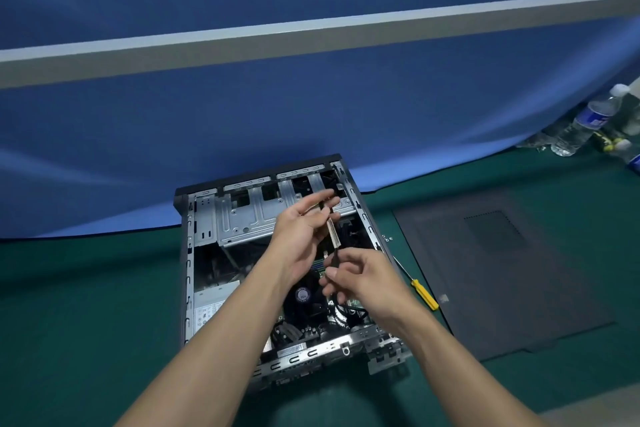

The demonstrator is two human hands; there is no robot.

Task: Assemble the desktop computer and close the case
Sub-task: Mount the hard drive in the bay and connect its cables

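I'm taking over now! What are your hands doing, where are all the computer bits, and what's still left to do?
Left hand pinches the top end of the memory stick. Right hand pinches its bottom end. Both hold it above the open case.
The side panel lies flat on the mat to the right of the case, with the screwdriver at its left edge.
Done: the fan and power supply look fitted.
Left: seat the stick, put the panel on, screw it shut.

Motherboard (298, 325) largely behind forearms (221, 340); blurred bottles (585, 121) partly off-frame.
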